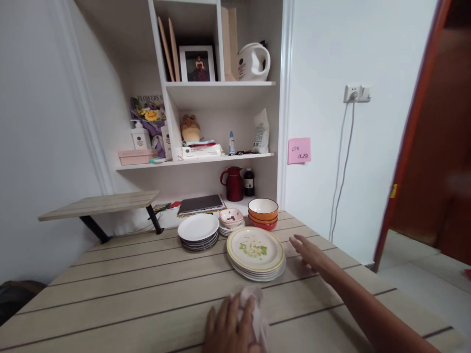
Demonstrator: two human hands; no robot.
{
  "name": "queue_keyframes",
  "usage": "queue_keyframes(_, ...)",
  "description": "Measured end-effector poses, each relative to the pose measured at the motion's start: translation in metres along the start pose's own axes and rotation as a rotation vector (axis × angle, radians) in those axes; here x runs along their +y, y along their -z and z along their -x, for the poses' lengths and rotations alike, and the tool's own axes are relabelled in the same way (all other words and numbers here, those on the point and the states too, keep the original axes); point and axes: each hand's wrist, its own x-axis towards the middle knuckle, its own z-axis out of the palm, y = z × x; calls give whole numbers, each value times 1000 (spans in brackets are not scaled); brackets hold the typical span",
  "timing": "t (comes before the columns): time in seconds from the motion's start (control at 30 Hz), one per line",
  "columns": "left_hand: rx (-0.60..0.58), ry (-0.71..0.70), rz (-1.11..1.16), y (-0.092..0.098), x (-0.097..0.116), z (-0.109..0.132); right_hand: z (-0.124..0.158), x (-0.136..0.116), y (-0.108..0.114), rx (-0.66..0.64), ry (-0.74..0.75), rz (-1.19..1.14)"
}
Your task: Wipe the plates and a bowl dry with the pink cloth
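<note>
Head view: the left hand (228,323) holds a pale cloth (255,314) near the front edge of the desk (128,299); the right hand (307,252), empty with fingers extended, hovers between floral plates (255,249) and the right edge.
Far left, a shelved bouquet (150,115) reads "FLOWERS S", its remainder hidden. White plates (197,227), the floral ones and orange-red bowls (263,215) stand stacked by kind toward the back edge, likely saving room. Past the back right corner, a pink note (299,151) carries handwriting, perhaps "250", otherwise illegible.
</note>
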Motion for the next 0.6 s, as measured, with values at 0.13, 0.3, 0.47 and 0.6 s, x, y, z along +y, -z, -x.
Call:
queue_keyframes(0.13,121,-114,371,-3,20,-16,-20,3,-4,-113,-81,-21)
queue_keyframes(0.3,172,180,1286,40,-14,-36,-41,-4,-12,-225,-104,-17)
queue_keyframes(0.47,-11,368,1555,77,-28,-64,-49,-24,-33,-325,-60,35)
queue_keyframes(0.6,-127,241,1444,74,-20,-90,-43,-34,-43,-354,-37,79)
